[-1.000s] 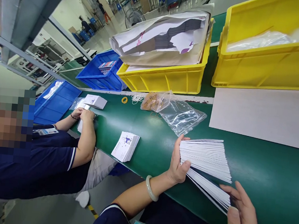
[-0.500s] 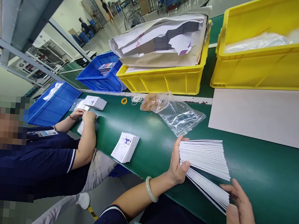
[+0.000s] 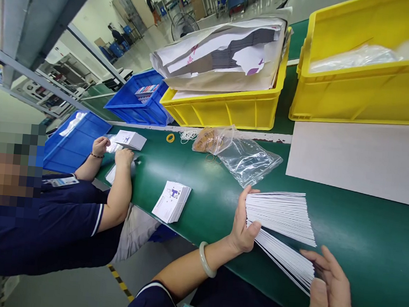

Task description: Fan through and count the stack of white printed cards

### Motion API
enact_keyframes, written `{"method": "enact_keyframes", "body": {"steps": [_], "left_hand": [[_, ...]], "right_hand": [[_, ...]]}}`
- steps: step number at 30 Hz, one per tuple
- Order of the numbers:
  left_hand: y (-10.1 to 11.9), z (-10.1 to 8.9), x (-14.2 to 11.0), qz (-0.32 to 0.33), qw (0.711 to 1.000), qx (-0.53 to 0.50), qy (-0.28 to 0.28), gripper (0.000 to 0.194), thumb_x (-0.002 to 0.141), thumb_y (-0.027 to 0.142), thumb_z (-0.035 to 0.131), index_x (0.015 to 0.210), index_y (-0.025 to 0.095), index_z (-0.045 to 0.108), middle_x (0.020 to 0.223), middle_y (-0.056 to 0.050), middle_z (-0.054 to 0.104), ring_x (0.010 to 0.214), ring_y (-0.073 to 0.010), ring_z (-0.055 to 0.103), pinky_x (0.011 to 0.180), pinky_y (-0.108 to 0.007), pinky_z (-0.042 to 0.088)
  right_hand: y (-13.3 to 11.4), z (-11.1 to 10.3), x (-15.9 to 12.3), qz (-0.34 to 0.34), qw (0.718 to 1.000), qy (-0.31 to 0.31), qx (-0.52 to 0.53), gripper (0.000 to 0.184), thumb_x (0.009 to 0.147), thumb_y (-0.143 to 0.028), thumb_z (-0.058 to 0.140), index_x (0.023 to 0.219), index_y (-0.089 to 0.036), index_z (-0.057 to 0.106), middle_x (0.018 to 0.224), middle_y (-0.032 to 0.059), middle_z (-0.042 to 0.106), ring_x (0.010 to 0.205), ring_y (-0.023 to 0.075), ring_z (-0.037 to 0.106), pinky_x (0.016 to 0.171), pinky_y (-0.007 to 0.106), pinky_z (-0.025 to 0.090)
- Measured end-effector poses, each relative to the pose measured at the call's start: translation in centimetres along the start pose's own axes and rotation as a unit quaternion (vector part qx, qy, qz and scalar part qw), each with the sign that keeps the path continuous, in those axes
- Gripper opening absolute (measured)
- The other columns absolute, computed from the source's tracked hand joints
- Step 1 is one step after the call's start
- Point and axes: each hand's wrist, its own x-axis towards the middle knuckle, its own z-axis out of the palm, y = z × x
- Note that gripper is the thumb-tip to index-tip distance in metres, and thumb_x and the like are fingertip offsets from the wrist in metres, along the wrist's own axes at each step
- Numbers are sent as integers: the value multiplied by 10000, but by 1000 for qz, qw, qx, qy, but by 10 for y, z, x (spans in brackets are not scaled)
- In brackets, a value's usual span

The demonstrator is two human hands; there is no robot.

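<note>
My left hand is closed round one end of a thick stack of thin white booklets, its thumb across the near side. The stack is spread into two fanned parts: an upper part and a narrower lower part, with a gap between. My right hand is at the far end of the lower part, fingers and thumb apart around its corner; whether they touch it is hard to tell. Left of my hands, a neat pile of printed white booklets lies on the green table.
A clear bag of rubber bands lies beyond my left hand, near loose white bands. Yellow bins and blue bins line the back. A large white sheet lies at right. A co-worker sits at left, near another booklet pile.
The co-worker's hands have moved apart, one lifting toward the blue bin. My hands and the fanned stack are almost unchanged.
</note>
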Motion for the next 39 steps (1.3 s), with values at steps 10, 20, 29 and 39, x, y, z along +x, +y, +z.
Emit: {"method": "enact_keyframes", "body": {"steps": [10, 20, 29, 39], "left_hand": [[-1, -1, -1, -4, 1000, 8, -4, 852, 937, 705, 456, 1557, 156, 256, 1434, -176, 510, 1238, -319, 544, 1096, -472, 432], [2, -1, 1, -15, 1000, -2, -4, 873, 918, 726, 463, 1545, 154, 260, 1410, -176, 511, 1188, -319, 566, 1056, -475, 458], [1, 0, 0, -6, 1000, -11, -2, 845, 930, 695, 481, 1550, 160, 271, 1419, -172, 505, 1206, -319, 552, 1067, -475, 443], [3, 0, 1, -5, 1000, -12, -5, 867, 915, 706, 491, 1549, 159, 265, 1398, -173, 521, 1163, -313, 576, 1039, -478, 471]], "right_hand": [[-1, -1, -2, -6, 1000, 24, -8, 387, 1078, -455, 426, 1337, -213, 582, 1287, 105, 588, 1148, 264, 579, 907, 362, 477], [2, -3, 3, 3, 1000, 12, -19, 426, 1076, -479, 419, 1365, -208, 576, 1238, 102, 609, 1100, 262, 592, 873, 364, 479], [-7, 1, 15, -2, 1000, 12, -22, 522, 1093, -486, 359, 1526, -215, 464, 1109, 75, 635, 1036, 243, 603, 830, 348, 482], [3, -8, 4, -24, 999, -8, -46, 501, 1100, -435, 357, 1544, -234, 473, 1300, 112, 584, 1184, 292, 555, 866, 386, 478]]}}
